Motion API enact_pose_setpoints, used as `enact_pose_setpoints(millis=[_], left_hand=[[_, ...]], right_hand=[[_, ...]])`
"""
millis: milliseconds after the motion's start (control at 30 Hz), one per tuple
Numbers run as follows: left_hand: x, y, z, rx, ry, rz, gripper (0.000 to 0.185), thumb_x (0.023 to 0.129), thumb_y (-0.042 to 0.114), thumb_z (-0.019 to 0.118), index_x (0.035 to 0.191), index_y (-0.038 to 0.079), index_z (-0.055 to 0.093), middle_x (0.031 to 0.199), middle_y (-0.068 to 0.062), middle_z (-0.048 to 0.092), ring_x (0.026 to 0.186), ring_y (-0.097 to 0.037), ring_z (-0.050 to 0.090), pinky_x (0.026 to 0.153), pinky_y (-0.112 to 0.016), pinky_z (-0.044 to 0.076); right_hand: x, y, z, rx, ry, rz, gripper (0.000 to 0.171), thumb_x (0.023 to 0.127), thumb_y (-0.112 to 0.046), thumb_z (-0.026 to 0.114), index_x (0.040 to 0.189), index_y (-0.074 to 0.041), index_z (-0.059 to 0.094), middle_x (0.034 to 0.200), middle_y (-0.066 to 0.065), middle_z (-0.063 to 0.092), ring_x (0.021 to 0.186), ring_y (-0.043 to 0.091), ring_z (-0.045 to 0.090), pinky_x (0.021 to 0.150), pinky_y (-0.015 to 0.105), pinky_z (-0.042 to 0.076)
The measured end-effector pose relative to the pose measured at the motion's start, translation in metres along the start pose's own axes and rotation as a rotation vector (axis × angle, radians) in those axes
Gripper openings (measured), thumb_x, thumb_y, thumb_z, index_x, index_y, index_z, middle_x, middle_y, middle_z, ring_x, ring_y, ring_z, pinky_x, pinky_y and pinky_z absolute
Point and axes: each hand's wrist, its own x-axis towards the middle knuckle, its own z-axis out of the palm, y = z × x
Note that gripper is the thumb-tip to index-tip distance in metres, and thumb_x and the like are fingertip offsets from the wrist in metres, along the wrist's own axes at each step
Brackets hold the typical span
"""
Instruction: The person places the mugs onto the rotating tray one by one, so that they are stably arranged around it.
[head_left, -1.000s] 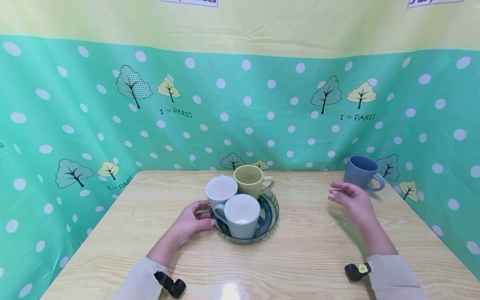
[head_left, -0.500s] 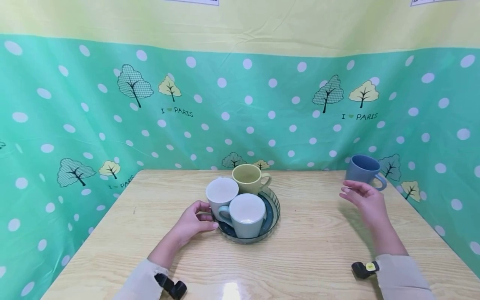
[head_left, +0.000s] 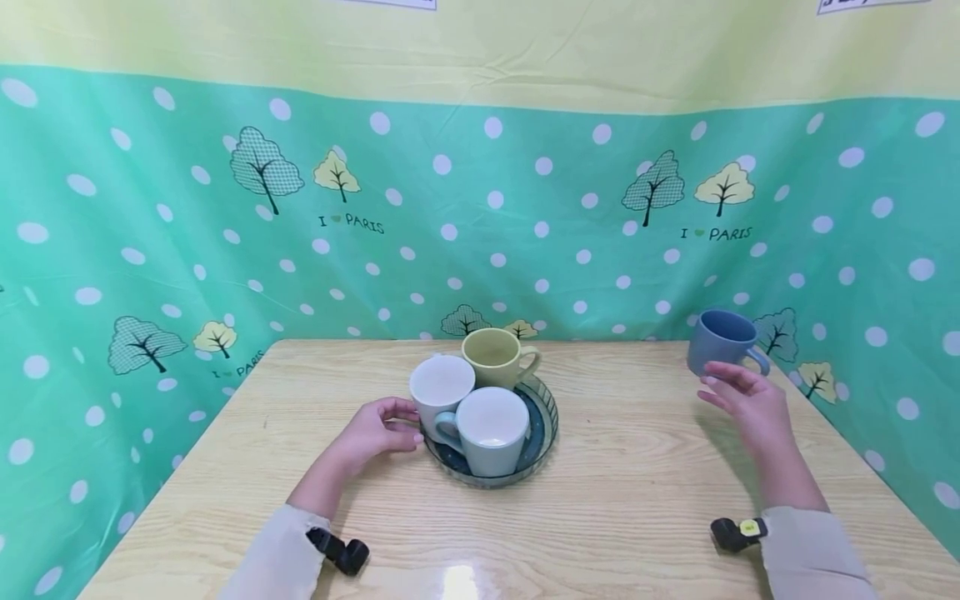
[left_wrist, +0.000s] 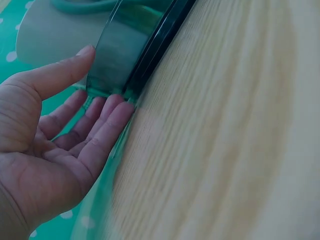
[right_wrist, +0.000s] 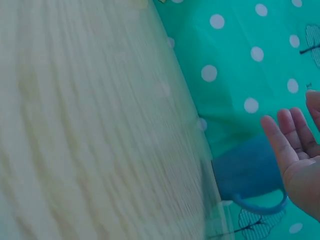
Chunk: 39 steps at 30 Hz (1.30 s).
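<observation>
Left hand [head_left: 371, 433] rests relaxed against the dish [head_left: 542, 433] rim mid-tabletop (three mugs aboard); right hand [head_left: 750, 400], fingers loose, hovers beside the blue mug [head_left: 718, 340] near the far right corner.

The head view looks forward and down over the whole table [head_left: 615, 492]. The left wrist view sits close beside the tray [left_wrist: 131, 50], the right wrist view close to the blue mug [right_wrist: 247, 167]; both appear in the head view.
</observation>
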Motion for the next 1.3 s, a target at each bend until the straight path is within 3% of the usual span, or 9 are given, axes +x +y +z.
enact_pose_setpoints(millis=[233, 467, 667, 900, 1300], left_hand=[[0.008, -0.003, -0.008, -0.059, -0.039, -0.001, 0.059, 0.080, -0.002, 0.075, 0.132, -0.010, 0.049, 0.129, -0.024, 0.056, 0.112, -0.030, 0.061, 0.088, -0.039, 0.057], [0.017, -0.003, -0.012, -0.093, -0.047, 0.000, 0.062, 0.081, 0.000, 0.075, 0.137, -0.007, 0.048, 0.133, -0.023, 0.056, 0.113, -0.028, 0.061, 0.092, -0.037, 0.054], [0.023, -0.005, -0.013, -0.112, -0.043, 0.019, 0.059, 0.082, 0.001, 0.075, 0.135, -0.007, 0.051, 0.133, -0.022, 0.057, 0.113, -0.025, 0.062, 0.094, -0.035, 0.053], [0.032, -0.009, -0.014, -0.213, -0.049, -0.012, 0.050, 0.090, -0.002, 0.065, 0.137, -0.008, 0.048, 0.135, -0.022, 0.054, 0.108, -0.027, 0.064, 0.095, -0.038, 0.053], [0.037, -0.010, -0.017, -0.236, -0.114, 0.003, 0.046, 0.090, -0.007, 0.062, 0.134, -0.009, 0.050, 0.122, -0.011, 0.062, 0.105, -0.022, 0.064, 0.094, -0.042, 0.053]], right_hand=[[-0.001, 0.002, -0.014, -0.071, -0.002, 0.014, 0.038, 0.093, -0.013, 0.067, 0.127, 0.000, 0.056, 0.108, -0.008, 0.063, 0.094, -0.001, 0.064, 0.078, 0.021, 0.057], [-0.001, 0.006, -0.027, 0.003, -0.001, -0.022, 0.030, 0.093, -0.005, 0.065, 0.122, -0.001, 0.061, 0.107, -0.008, 0.064, 0.090, 0.001, 0.066, 0.077, 0.023, 0.057], [-0.003, 0.006, -0.034, 0.040, 0.119, -0.006, 0.022, 0.091, -0.005, 0.068, 0.113, -0.007, 0.066, 0.110, -0.006, 0.060, 0.087, 0.002, 0.066, 0.075, 0.020, 0.057], [-0.002, 0.003, -0.041, 0.118, 0.274, 0.015, 0.023, 0.086, -0.008, 0.074, 0.109, -0.009, 0.070, 0.106, -0.006, 0.063, 0.082, 0.004, 0.068, 0.072, 0.020, 0.057], [0.004, 0.006, -0.055, 0.110, 0.321, 0.047, 0.044, 0.085, -0.004, 0.075, 0.126, -0.006, 0.061, 0.103, -0.009, 0.063, 0.085, -0.001, 0.065, 0.071, 0.017, 0.056]])
